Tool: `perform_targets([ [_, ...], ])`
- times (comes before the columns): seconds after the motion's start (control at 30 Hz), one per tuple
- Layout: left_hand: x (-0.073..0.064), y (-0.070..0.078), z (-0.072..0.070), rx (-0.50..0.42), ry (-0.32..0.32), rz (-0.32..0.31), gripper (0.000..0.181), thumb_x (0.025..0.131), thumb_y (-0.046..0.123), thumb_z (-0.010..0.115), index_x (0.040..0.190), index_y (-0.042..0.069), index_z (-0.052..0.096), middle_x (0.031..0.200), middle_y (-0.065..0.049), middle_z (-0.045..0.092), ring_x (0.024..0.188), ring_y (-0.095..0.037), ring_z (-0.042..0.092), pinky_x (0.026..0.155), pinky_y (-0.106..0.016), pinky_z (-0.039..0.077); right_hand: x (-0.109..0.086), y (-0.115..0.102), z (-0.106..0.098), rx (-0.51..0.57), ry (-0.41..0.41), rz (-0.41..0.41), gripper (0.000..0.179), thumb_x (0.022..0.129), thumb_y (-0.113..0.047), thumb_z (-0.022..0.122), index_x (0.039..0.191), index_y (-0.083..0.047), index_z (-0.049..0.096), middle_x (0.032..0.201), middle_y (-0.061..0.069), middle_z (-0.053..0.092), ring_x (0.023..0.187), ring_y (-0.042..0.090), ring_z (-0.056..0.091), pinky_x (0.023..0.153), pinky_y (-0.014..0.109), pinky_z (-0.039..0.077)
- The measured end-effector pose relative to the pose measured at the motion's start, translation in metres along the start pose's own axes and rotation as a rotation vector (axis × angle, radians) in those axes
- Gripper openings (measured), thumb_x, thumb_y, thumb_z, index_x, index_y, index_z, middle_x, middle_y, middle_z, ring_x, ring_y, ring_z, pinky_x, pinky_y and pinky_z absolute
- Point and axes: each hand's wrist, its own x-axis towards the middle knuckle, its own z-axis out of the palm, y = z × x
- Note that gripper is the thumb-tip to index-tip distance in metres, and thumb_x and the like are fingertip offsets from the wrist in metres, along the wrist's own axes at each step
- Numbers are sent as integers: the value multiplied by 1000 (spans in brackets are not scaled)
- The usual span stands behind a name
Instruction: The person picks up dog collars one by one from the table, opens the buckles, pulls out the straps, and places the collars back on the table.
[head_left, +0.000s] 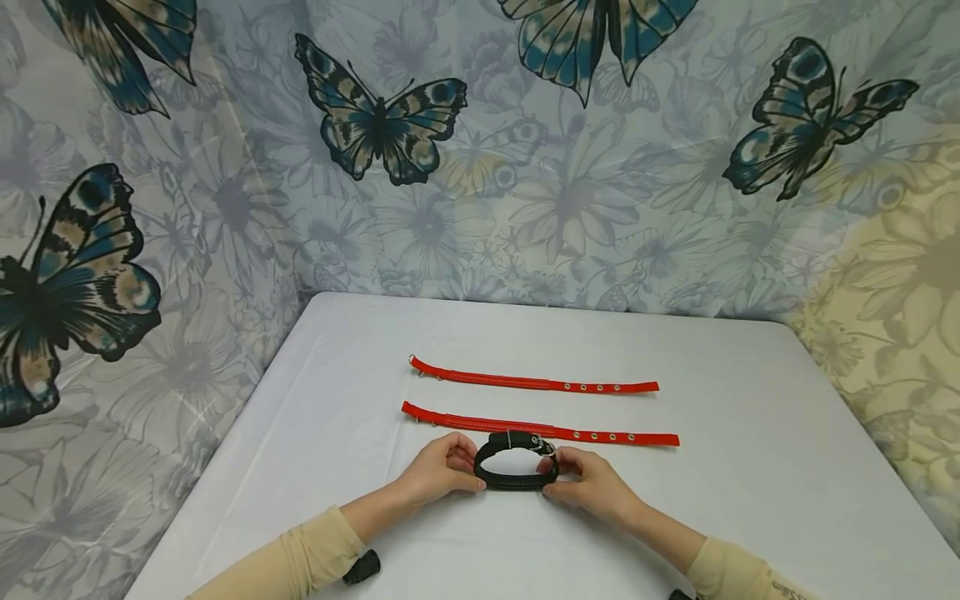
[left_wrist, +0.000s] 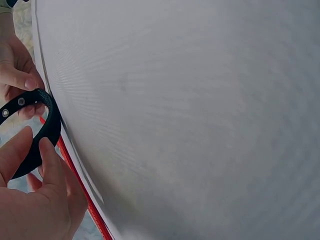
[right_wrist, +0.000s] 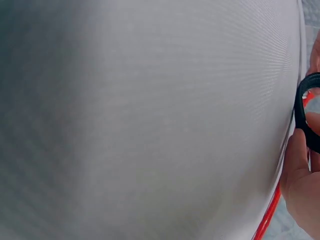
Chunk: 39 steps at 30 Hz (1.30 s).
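Observation:
A black collar (head_left: 513,482), bent round into a loop with its metal buckle at the right, is held just above the white table or on it; I cannot tell which. Its left side is pinched between the thumb and fingers of my left hand (head_left: 444,468). My right hand (head_left: 594,485) grips the right side near the buckle. In the left wrist view, metal eyelets show along the collar (left_wrist: 51,122). The right wrist view catches only part of the black loop (right_wrist: 300,107) at its edge.
Two red collars lie stretched out behind the hands: a farther one (head_left: 495,380) and a nearer one (head_left: 480,423), which the black loop partly overlaps in view. They rest on a white-covered table (head_left: 360,333). Butterfly-patterned cloth (head_left: 480,225) stands behind and beside it.

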Motion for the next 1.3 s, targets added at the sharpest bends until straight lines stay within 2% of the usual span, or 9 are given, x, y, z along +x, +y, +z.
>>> perform_targets([
  [0.23, 0, 1, 1, 1, 12, -3, 39, 72, -2, 82, 102, 2, 57, 89, -4, 62, 83, -15, 61, 71, -26, 53, 1, -4, -2, 17, 1, 11, 23, 81, -13, 78, 101, -8, 67, 104, 1, 68, 102, 20, 62, 91, 26, 47],
  [0.43, 0, 3, 1, 9, 24, -1, 39, 72, -1, 82, 102, 3, 57, 87, -4, 63, 83, -15, 60, 70, -27, 52, 3, -4, -2, -18, 7, 24, 20, 81, -12, 78, 95, -9, 66, 100, 0, 68, 97, 18, 63, 90, 27, 47],
  [0.77, 1, 3, -2, 184, 36, 140, 35, 75, 8, 83, 101, 9, 59, 94, 2, 64, 90, -16, 63, 83, -29, 49, 3, -1, -2, -42, 5, -1, 19, 82, -12, 77, 98, -9, 67, 98, 0, 66, 97, 20, 63, 89, 25, 47],
  [1.03, -1, 3, -3, 202, 25, 154, 33, 77, 7, 82, 101, 8, 59, 95, 2, 62, 90, -17, 63, 84, -30, 51, 2, -2, -2, -47, 8, 3, 18, 82, -14, 78, 96, -11, 67, 98, -2, 67, 97, 18, 64, 90, 27, 47],
  [1.17, -11, 21, -1, 187, 28, 161, 31, 77, 0, 79, 100, 2, 58, 95, -4, 62, 92, -27, 63, 85, -41, 52, 0, -3, -2, -46, 18, 4, 20, 81, -16, 79, 96, -12, 66, 98, -4, 68, 97, 18, 63, 91, 32, 47],
  [1.27, -12, 23, 0, 179, 32, 163, 31, 77, -4, 78, 100, 0, 58, 95, -5, 62, 93, -33, 63, 86, -48, 50, -1, -4, -3, -29, 24, 5, 23, 81, -18, 80, 99, -11, 66, 99, -3, 69, 96, 18, 63, 90, 33, 47],
  [1.3, -9, 18, 0, 181, 33, 158, 31, 77, -3, 79, 100, 1, 59, 95, -5, 62, 93, -31, 63, 86, -48, 50, -2, -4, -4, -20, 28, 0, 24, 80, -18, 80, 99, -10, 66, 99, -2, 70, 96, 18, 63, 89, 33, 47],
])
